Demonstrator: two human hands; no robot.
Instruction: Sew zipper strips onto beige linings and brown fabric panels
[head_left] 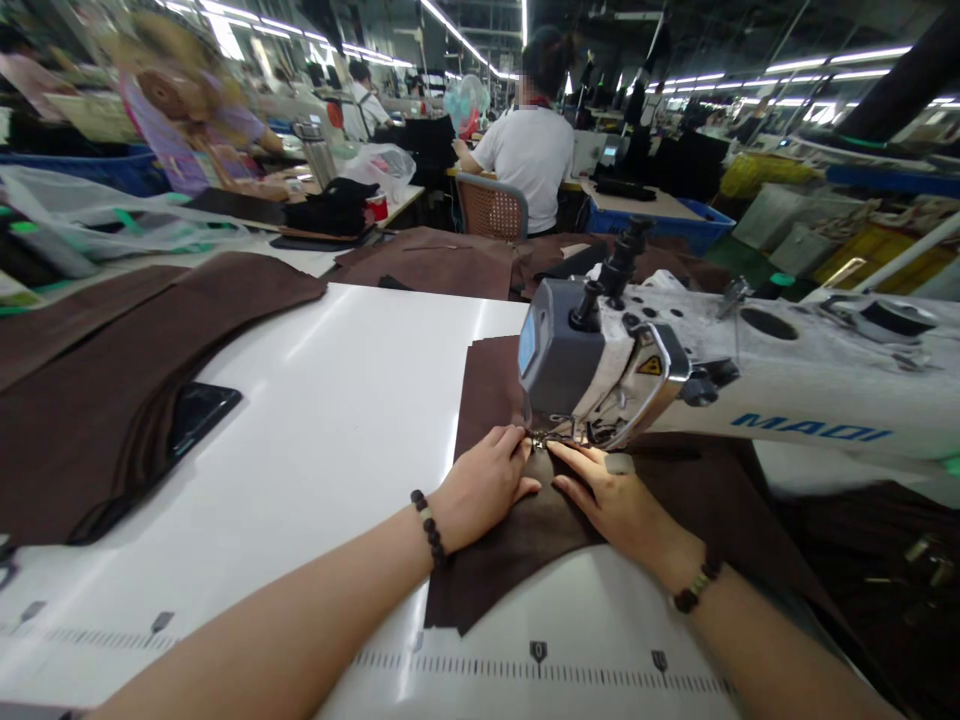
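Your two hands are both on one brown fabric piece (540, 545), which lies on the white table (352, 400), partly beneath the head of one sewing machine (720, 365). Your left hand (484, 485) presses the cloth with thumb and fingers apart; your right hand (626, 500) does likewise, fingertips near the needle area. You wear two beaded bracelets, one on the left wrist (428, 528) and one on the right (697, 582). To your left is one stack of brown pieces (150, 370), its layers too merged to count, with one glossy dark object (206, 415) poking out.

Blue letters on the machine arm read "MAQI"; one yellow warning triangle (651, 366) sits on its guard. You cannot read the lit screen (528, 340). Along the printed ruler (480, 667), one dark marker reads "0".
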